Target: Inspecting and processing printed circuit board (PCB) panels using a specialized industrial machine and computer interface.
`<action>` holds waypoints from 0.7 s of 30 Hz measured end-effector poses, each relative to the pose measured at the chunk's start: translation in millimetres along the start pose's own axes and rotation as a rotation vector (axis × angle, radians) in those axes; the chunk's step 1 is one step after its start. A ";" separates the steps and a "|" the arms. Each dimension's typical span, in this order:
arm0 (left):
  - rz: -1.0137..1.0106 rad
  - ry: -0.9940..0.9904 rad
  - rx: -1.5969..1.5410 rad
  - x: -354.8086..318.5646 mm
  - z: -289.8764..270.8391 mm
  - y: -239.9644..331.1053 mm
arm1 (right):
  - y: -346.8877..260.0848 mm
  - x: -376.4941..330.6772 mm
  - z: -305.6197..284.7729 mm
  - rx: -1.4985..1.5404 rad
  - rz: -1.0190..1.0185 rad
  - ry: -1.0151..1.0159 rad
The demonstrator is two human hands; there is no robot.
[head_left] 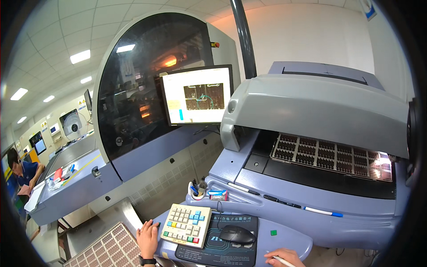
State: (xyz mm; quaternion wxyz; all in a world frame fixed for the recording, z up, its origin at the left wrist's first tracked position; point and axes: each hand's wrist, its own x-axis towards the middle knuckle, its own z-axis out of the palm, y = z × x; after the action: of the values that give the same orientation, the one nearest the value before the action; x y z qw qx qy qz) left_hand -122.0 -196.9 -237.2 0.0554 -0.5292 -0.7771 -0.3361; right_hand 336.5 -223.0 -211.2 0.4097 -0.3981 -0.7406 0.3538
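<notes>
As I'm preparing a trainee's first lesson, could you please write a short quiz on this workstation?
1. What does the right hand hold?
2. True or false: the small green square lies to the right of the dark mat.
3. Which is nearest to the left hand: (a) the mouse, (b) the cream keypad or (c) the monitor?

Key: 1. A white, pen-like stick. 2. True. 3. (b).
</notes>
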 end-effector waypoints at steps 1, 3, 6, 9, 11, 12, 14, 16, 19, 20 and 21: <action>-0.004 -0.002 -0.004 0.8 0.8 0.2 | -1.5 0.0 0.0 -0.019 -0.015 0.014; -0.007 -0.010 -0.003 0.5 -0.7 1.1 | -2.0 0.4 0.4 -0.041 -0.028 0.034; -0.024 -0.019 -0.004 0.3 -0.4 -0.8 | -0.2 1.7 1.1 -0.084 -0.052 0.045; -0.023 -0.013 -0.013 -1.0 -1.2 -0.4 | 0.7 1.0 1.1 -0.075 -0.033 0.027; -0.012 -0.007 0.011 -1.4 -1.8 2.3 | 2.8 0.3 1.5 -0.067 -0.021 0.008; -0.009 -0.007 0.009 -1.3 -2.1 2.9 | 1.9 1.2 1.1 -0.069 -0.021 0.011; -0.010 -0.012 -0.011 -1.4 -2.7 3.6 | -1.4 3.1 0.7 -0.072 -0.049 0.015; 0.000 -0.064 0.041 -0.4 -4.1 -3.0 | -3.0 3.5 1.1 -0.064 -0.046 0.017; 0.007 -0.124 0.089 0.1 -7.6 -4.5 | -1.4 2.1 2.3 -0.059 -0.050 0.025; 0.003 -0.132 0.085 0.3 -8.3 -4.1 | -0.7 1.4 2.6 -0.063 -0.057 0.030; 0.003 -0.133 0.084 0.6 -7.5 -5.6 | -0.6 2.3 2.6 -0.064 -0.056 0.030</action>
State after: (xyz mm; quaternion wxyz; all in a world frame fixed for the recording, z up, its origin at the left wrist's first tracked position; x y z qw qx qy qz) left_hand -129.2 -202.0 -233.8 0.0263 -0.5488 -0.7916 -0.2673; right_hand 333.2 -221.8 -211.0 0.4174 -0.3952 -0.7563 0.3123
